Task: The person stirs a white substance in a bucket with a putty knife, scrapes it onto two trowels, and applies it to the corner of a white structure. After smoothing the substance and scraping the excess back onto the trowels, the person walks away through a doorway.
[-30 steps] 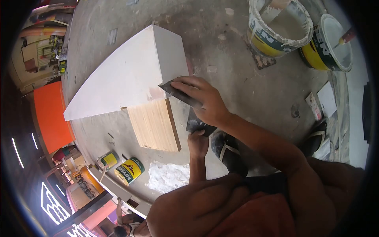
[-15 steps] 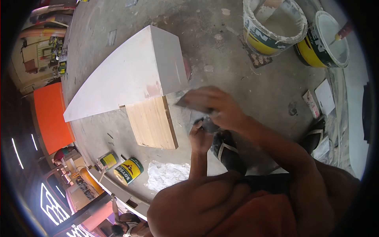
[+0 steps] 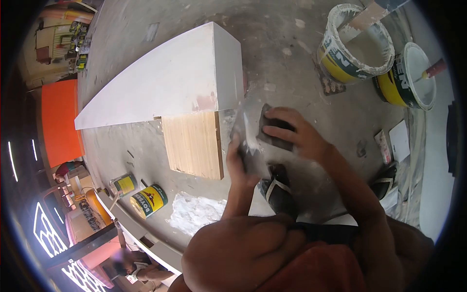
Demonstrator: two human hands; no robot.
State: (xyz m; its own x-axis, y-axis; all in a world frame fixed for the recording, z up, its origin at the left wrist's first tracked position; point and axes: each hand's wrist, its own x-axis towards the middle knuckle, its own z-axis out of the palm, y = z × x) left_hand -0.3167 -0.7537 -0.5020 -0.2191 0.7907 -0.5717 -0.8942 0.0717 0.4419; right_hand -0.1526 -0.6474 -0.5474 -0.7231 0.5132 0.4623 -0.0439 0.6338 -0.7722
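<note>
My right hand (image 3: pixel 304 129) is closed around a dark, flat rectangular pad (image 3: pixel 273 132), fingers bent over its face. Facing it, my left hand (image 3: pixel 241 163) grips a greyish flat piece (image 3: pixel 250 141) with a whitish streak down it, blurred by motion. The two pieces are close together in front of my foot. Just beyond my left hand lies a pale wooden block (image 3: pixel 192 145), against a large white curved-edge panel box (image 3: pixel 165 80) with a pinkish patch near its corner.
Two putty-smeared buckets (image 3: pixel 332 61) stand at the upper right, one with a wide blade in it. A crumpled white plastic sheet (image 3: pixel 197 211) and paint cans (image 3: pixel 148 200) lie to the left. Another person (image 3: pixel 138 265) is at the lower left. An orange panel (image 3: pixel 59 121) stands farther off.
My right hand has swung away from the left, turning the dark pad to face me. My left hand has risen slightly and its greyish piece shows more. The view has shifted a little.
</note>
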